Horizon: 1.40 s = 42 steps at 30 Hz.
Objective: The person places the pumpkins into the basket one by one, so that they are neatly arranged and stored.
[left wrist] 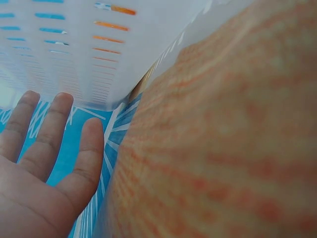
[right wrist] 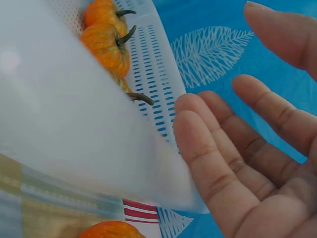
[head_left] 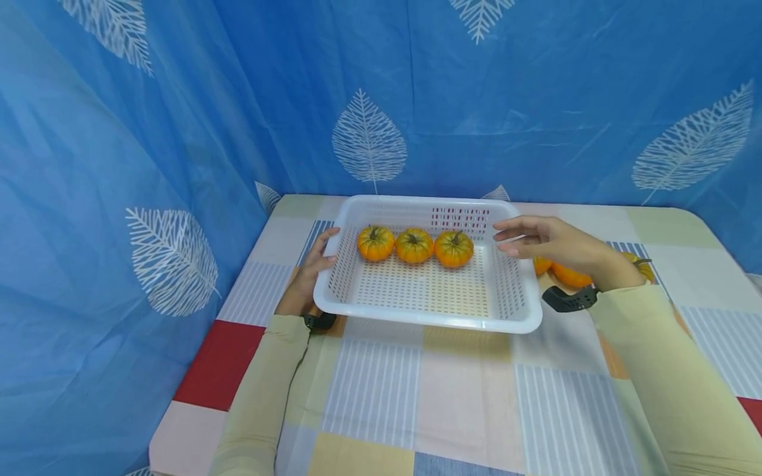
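Observation:
A white plastic basket (head_left: 428, 320) with slotted walls stands on the table, holding three small orange pumpkins in a row: a left one (head_left: 376, 243), a middle one (head_left: 414, 245) and a right one (head_left: 454, 249). My left hand (head_left: 311, 271) is at the basket's left side, its fingers extended along the outer wall (left wrist: 79, 59); whether they press on it I cannot tell. Over the right rim hovers my right hand (head_left: 544, 241), fingers apart and slightly bent, with nothing in it. The right wrist view shows the pumpkins' dark stems (right wrist: 142, 98) beyond the basket wall.
Right of the basket, partly hidden by my right hand and forearm, lie more orange pumpkins (head_left: 570, 275), one with a stem (head_left: 639, 262). A patchwork-patterned cloth (head_left: 464, 396) covers the table. Blue curtains with white leaf prints (head_left: 369, 142) hang behind and to the left.

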Tool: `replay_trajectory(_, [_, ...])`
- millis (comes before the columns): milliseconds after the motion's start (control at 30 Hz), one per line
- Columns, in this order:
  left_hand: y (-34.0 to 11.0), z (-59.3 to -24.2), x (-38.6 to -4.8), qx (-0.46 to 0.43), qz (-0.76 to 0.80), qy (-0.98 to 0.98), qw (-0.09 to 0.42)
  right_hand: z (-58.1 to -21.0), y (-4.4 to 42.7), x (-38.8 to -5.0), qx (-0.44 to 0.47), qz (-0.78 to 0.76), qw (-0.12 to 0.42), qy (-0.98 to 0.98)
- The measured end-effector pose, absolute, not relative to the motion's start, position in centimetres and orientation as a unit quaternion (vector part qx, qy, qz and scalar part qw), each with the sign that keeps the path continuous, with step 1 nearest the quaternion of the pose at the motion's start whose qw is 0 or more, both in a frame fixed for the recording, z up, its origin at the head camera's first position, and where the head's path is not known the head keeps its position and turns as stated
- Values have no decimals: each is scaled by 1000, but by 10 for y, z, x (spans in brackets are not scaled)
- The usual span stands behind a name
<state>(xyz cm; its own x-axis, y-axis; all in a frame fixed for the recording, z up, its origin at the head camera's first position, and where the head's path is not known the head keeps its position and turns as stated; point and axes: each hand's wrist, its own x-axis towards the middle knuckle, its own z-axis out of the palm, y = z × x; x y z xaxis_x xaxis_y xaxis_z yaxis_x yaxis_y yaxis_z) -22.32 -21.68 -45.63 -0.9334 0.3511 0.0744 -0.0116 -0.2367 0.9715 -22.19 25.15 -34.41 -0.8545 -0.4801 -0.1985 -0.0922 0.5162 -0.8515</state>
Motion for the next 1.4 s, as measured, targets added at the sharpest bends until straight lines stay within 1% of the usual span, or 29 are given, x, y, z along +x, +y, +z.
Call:
replay_trajectory(433, [-217, -459, -224, 155, 776, 599, 118, -359, 263, -196, -195, -524, 113, 821])
replay_trajectory(700, [-218, -461, -224, 157, 781, 593, 117, -365, 272, -184, -194, -545, 92, 810])
replay_trajectory(1100, [-217, -459, -223, 151, 779, 597, 118, -379, 276, -168, -221, -544, 20, 809])
replay_trajectory(1400, [-218, -460, -225, 171, 781, 590, 114, -380, 290, -160, -243, -543, -8, 804])
